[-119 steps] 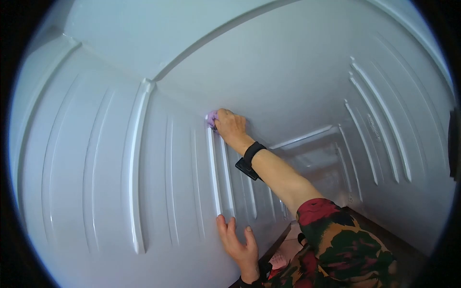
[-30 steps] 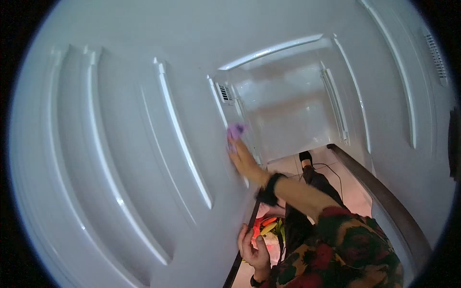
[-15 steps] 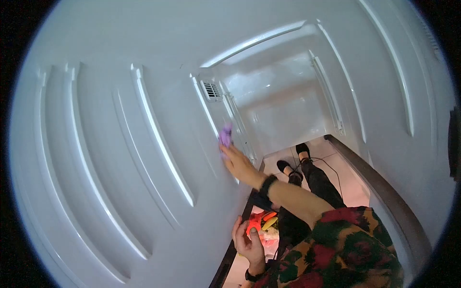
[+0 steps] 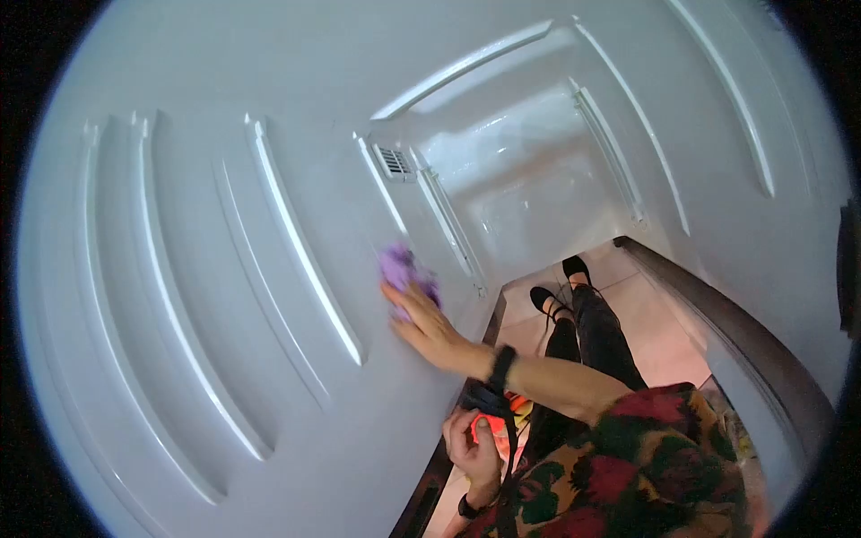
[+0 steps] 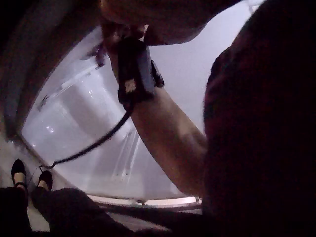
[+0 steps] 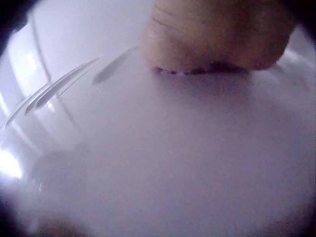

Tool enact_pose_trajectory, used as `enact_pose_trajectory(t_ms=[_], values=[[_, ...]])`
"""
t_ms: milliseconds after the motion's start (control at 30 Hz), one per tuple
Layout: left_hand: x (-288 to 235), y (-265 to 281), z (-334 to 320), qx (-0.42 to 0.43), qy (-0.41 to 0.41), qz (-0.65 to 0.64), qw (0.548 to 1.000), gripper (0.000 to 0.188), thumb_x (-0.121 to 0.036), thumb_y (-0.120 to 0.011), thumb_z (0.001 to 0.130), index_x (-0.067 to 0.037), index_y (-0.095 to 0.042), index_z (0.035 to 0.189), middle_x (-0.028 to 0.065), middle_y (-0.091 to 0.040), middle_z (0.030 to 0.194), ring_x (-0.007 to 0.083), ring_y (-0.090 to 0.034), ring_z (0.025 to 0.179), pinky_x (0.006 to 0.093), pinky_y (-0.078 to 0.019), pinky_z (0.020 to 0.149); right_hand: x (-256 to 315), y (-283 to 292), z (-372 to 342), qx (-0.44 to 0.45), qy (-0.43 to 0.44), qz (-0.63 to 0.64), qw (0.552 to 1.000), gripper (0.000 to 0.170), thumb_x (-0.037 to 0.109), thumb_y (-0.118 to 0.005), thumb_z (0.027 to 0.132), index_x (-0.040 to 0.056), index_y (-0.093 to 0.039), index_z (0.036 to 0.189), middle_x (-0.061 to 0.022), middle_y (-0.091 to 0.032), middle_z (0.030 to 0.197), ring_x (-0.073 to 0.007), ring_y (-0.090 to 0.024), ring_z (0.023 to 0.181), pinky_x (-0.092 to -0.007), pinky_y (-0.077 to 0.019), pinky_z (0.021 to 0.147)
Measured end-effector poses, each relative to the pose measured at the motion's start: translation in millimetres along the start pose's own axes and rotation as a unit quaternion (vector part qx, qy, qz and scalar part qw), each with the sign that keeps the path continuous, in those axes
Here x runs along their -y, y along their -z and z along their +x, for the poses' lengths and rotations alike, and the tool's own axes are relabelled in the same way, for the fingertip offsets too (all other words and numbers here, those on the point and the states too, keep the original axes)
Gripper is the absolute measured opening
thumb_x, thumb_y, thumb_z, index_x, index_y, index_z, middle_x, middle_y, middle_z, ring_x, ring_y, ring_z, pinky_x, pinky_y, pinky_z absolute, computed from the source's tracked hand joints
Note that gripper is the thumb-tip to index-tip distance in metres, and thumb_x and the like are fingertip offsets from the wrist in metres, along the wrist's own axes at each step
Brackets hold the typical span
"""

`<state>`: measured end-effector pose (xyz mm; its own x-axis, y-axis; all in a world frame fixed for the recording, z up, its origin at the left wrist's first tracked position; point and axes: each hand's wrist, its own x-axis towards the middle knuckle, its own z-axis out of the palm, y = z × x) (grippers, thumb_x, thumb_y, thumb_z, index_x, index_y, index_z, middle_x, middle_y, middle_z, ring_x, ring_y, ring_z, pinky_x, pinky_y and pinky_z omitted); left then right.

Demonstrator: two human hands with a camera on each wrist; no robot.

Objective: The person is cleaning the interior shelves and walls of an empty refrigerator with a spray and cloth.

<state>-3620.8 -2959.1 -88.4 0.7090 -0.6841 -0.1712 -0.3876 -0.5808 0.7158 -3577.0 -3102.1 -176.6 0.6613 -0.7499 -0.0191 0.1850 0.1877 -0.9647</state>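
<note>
In the head view, my right hand (image 4: pixel 430 334) holds a crumpled purple cloth (image 4: pixel 397 263) against the left wall (image 4: pixel 305 377) of a white, ribbed fridge-like compartment. The cloth bunches around the fingers and sticks out past them. Little of it shows in the right wrist view, where the hand (image 6: pixel 217 37) lies close over the glossy surface and hides most of it. Lower down, my left hand (image 4: pixel 475 455) is beside the dark edge strip (image 4: pixel 439 471) of the compartment, fingers loosely bent and holding nothing.
A slotted vent (image 4: pixel 393 163) sits in the left wall near raised shelf ribs (image 4: pixel 305 247). A dark-edged rim (image 4: pixel 726 323) runs along the right. Below are two feet in black shoes (image 4: pixel 577 267) on a tiled floor and a red-orange item (image 4: pixel 491 432) behind the left hand.
The right hand and cloth have come from higher on the wall down past the vent, then slightly left onto the smooth part. The left hand has left the wall and is at the edge.
</note>
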Motion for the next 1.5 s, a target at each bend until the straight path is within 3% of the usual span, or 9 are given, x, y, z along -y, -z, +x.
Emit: enact_pose_trajectory(t_ms=[367,733,1000,1267,1300,1333,1367,1433,1500], values=[[38,13,-34,-0.019,0.042,-0.024,0.999,0.019,-0.003,-0.066,0.072,-0.001,-0.057,0.089,0.0055,-0.060,0.086,0.0166,-0.056,0.079,0.0289,-0.0440,0.072,143,-48,-16,0.085,0.440,0.005,0.894,0.072,0.017,-0.068,0.067,0.0130,-0.037,0.132,-0.0128,-0.050,0.114,-0.0357,-0.030,0.126,-0.0541,-0.0191,0.103],[28,17,-22,0.037,0.021,0.000,0.999,0.027,-0.006,-0.062,0.077,-0.001,-0.055,0.102,0.0101,-0.059,0.094,0.0200,-0.056,0.086,0.0314,-0.0447,0.074,71,-21,-54,0.141,0.163,-0.009,0.976,0.068,0.019,-0.069,0.070,0.0191,-0.040,0.132,-0.0100,-0.026,0.141,-0.0354,-0.015,0.132,-0.0512,-0.0076,0.107],[35,36,-53,0.074,-0.004,0.035,0.997,0.029,-0.010,-0.056,0.084,-0.004,-0.049,0.111,0.0091,-0.055,0.102,0.0167,-0.052,0.094,0.0302,-0.0423,0.081,235,-65,10,0.176,0.509,0.033,0.842,0.071,0.026,-0.068,0.065,0.0168,-0.041,0.130,-0.0091,-0.052,0.105,-0.0353,-0.032,0.125,-0.0552,-0.0167,0.104],[53,35,-51,0.078,-0.034,0.118,0.989,0.036,-0.011,-0.051,0.088,-0.006,-0.039,0.121,0.0052,-0.048,0.116,0.0105,-0.044,0.106,0.0263,-0.0383,0.089,208,-56,-24,0.203,0.423,-0.086,0.879,0.060,0.026,-0.065,0.070,0.0189,-0.047,0.126,-0.0080,-0.053,0.101,-0.0334,-0.041,0.118,-0.0530,-0.0212,0.102],[66,34,-53,0.102,-0.079,0.214,0.968,0.037,-0.011,-0.051,0.088,-0.007,-0.038,0.122,0.0047,-0.047,0.117,0.0098,-0.043,0.108,0.0258,-0.0378,0.090,197,-52,-36,0.221,0.443,-0.091,0.864,0.057,0.027,-0.063,0.072,0.0204,-0.046,0.126,-0.0090,-0.054,0.101,-0.0339,-0.040,0.118,-0.0538,-0.0233,0.100],[37,48,-44,0.090,-0.306,0.573,0.755,0.030,-0.006,-0.052,0.085,-0.005,-0.047,0.114,0.0076,-0.052,0.114,0.0132,-0.050,0.099,0.0277,-0.0421,0.084,193,-51,-44,0.240,0.459,-0.095,0.850,0.054,0.029,-0.062,0.075,0.0219,-0.045,0.126,-0.0099,-0.056,0.101,-0.0344,-0.040,0.118,-0.0547,-0.0254,0.098],[23,55,-43,0.083,-0.304,0.573,0.756,0.030,-0.006,-0.052,0.085,-0.005,-0.047,0.114,0.0076,-0.052,0.114,0.0132,-0.050,0.099,0.0277,-0.0421,0.084,197,-52,-42,0.244,0.463,-0.095,0.847,0.054,0.029,-0.062,0.075,0.0219,-0.045,0.126,-0.0099,-0.056,0.101,-0.0344,-0.040,0.118,-0.0547,-0.0254,0.098],[2,64,-40,0.137,-0.018,0.135,0.981,0.022,-0.007,-0.053,0.084,-0.004,-0.057,0.106,0.0133,-0.058,0.098,0.0210,-0.059,0.089,0.0301,-0.0466,0.076,212,-55,-27,0.276,0.509,-0.117,0.807,0.047,0.030,-0.059,0.078,0.0227,-0.049,0.123,-0.0085,-0.057,0.096,-0.0340,-0.039,0.120,-0.0553,-0.0233,0.100],[-29,75,-37,0.099,-0.022,0.088,0.991,0.018,-0.004,-0.054,0.083,-0.004,-0.059,0.100,0.0122,-0.059,0.093,0.0215,-0.060,0.082,0.0296,-0.0476,0.072,249,-60,4,0.184,0.568,-0.104,0.795,0.044,0.030,-0.059,0.078,0.0242,-0.051,0.121,-0.0111,-0.054,0.102,-0.0355,-0.034,0.124,-0.0552,-0.0208,0.101]])
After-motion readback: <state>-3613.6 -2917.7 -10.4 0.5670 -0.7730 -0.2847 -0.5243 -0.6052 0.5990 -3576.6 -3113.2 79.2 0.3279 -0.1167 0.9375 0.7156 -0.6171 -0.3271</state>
